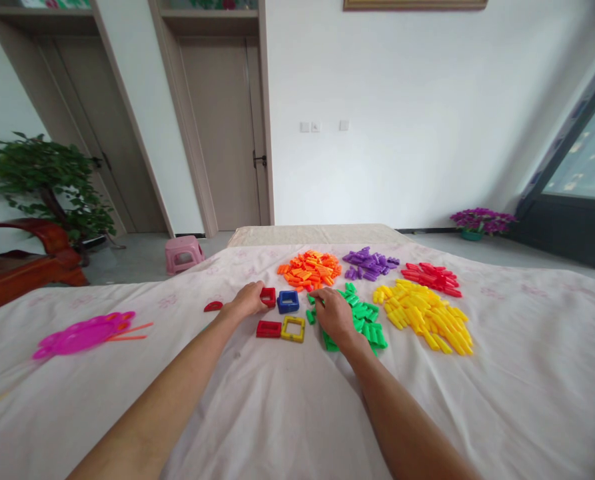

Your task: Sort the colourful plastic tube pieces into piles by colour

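Observation:
My left hand (pixel 248 299) is closed at the left edge of a red frame-shaped block (pixel 269 297), its fingertips partly hidden. Right beside that block stands a blue square frame (pixel 288 302). Nearer to me lie a red rectangular frame (pixel 268 329) and a yellow square frame (pixel 293 329). My right hand (pixel 333 313) is over the left part of a pile of green plastic pieces (pixel 364 317), fingers bent together; what they hold, if anything, is too small to make out. A small red half-round piece (pixel 213 306) rests left of my left hand.
Piles of orange pieces (pixel 311 270), purple pieces (pixel 370 264), red pieces (pixel 432 278) and yellow pieces (pixel 427 317) lie on the white tablecloth (pixel 257 413). A magenta plastic tray (pixel 80 337) with orange sticks is at the left. Behind stands a pink stool (pixel 184 254).

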A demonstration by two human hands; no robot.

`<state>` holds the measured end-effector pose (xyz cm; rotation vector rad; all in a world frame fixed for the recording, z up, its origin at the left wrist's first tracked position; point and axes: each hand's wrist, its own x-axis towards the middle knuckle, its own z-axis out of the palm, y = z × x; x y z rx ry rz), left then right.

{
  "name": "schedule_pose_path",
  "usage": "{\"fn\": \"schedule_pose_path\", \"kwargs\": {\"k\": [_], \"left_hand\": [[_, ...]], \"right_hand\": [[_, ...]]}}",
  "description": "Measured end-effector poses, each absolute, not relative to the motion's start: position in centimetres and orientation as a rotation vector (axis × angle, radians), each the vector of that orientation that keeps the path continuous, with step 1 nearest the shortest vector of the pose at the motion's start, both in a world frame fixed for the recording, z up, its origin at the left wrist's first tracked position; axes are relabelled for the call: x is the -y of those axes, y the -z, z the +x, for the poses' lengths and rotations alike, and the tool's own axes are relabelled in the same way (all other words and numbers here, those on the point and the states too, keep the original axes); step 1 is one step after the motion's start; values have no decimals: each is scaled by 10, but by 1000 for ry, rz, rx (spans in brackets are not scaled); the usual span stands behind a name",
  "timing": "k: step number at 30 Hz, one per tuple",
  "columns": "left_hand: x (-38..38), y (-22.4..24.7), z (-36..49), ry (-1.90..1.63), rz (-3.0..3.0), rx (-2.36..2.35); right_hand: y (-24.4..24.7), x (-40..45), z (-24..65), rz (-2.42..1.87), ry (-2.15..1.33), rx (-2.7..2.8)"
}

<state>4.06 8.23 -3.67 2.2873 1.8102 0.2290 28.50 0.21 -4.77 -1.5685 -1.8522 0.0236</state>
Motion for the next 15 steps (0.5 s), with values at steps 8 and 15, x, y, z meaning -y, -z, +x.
{"fn": "schedule_pose_path", "kwargs": {"k": [8, 15], "left_hand": [[-88, 37, 4, -328, 2206, -1785], [-84, 42, -92, -339, 2047, -2036]], "right_hand": [[50, -7, 290, -1555, -26, 1806], [50, -10, 294, -1539, -33, 1772]]}}
